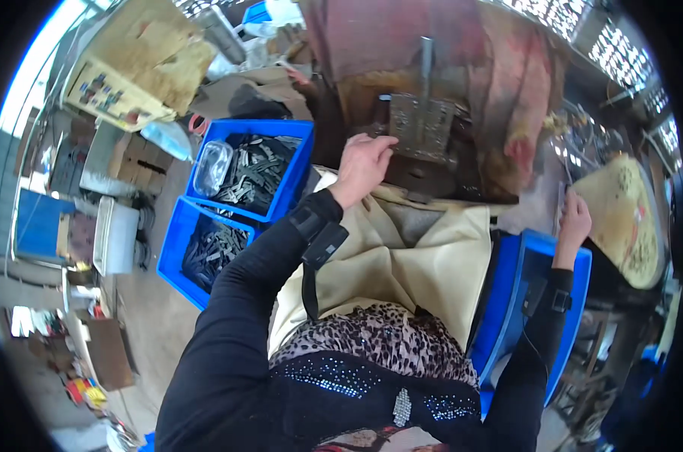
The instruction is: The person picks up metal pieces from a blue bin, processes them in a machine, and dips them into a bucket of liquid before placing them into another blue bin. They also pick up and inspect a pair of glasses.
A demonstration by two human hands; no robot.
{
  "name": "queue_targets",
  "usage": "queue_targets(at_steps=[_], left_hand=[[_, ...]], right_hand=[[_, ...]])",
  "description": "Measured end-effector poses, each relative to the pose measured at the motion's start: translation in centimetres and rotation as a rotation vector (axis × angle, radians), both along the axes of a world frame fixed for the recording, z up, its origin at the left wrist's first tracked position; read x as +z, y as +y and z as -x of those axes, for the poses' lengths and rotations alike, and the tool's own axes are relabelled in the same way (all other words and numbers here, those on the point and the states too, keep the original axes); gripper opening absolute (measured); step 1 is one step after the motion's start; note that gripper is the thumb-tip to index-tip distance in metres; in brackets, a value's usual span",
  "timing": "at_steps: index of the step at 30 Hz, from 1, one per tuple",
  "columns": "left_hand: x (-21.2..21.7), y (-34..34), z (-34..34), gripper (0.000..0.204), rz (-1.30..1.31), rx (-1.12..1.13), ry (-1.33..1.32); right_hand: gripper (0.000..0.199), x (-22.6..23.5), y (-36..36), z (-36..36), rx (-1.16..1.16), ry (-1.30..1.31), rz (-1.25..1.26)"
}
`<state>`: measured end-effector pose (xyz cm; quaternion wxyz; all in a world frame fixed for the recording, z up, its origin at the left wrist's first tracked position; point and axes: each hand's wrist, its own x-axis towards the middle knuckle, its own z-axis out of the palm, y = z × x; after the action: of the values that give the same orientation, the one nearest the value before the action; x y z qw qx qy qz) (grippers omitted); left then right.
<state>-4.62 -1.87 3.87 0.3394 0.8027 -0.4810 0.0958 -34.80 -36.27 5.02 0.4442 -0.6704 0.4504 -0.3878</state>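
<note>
I am observing one metal block (441, 134), dark grey-brown, squarish and rough-faced, with small bright flecks across its surface. It is sitting toward the far side of a dark, stained machine bed (462, 181), well back from the front edge. One pale metal rod (426, 64) is standing upright at the block, and a red-stained cloth (507, 113) is hanging behind and to the right.

My left grip (364, 167) is hovering at the block's left edge, fingers bent, thumb lying close under the forefinger; I am not able to tell whether the tips are touching the metal or pinching anything. My right grip (575, 220) is curling above the far end of the right blue bin (580, 301), fingers drawn in near the thumb; whether it is holding something thin, I cannot tell.

Counting, I am recording one block, one rod and three blue bins. Two are standing at the left: the farther bin (294, 177) and the nearer bin (174, 252), both containing grey metal strips (255, 173) too jumbled to number. One clear plastic tub (213, 167) is lying along the farther bin's left edge.
</note>
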Motion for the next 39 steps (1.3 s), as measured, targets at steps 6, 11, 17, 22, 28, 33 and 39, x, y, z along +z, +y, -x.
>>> queue_targets(at_steps=[6,11,17,22,28,33,39], left_hand=[[0.8,7.2,-2.6,0.061,-0.109,0.178,-0.089],[-1.1,10.7,-3.0,0.055,-0.086,0.118,-0.11],[-3.0,13.7,-2.5,0.049,0.019,0.214,-0.108],[3.7,17.9,-5.5,0.046,0.103,0.303,-0.205],[17.4,24.4,-11.9,0.04,0.303,0.507,-0.796],[30.4,29.5,-18.3,0.043,0.348,0.686,-1.12],[38.8,33.1,-24.5,0.038,0.051,1.023,-1.087]], right_hand=[[0.048,7.4,6.6,-21.4,0.487,0.211,0.393],[0.061,9.3,8.4,-32.7,0.367,0.541,0.711],[0.047,8.9,9.4,-35.6,0.409,0.658,0.789],[0.04,9.1,10.1,-35.5,0.315,0.741,0.866],[0.037,8.8,9.9,-35.8,0.306,0.77,0.856],[0.036,9.0,10.0,-35.9,0.292,0.795,0.845],[0.037,9.3,10.0,-36.0,0.29,0.821,0.836]])
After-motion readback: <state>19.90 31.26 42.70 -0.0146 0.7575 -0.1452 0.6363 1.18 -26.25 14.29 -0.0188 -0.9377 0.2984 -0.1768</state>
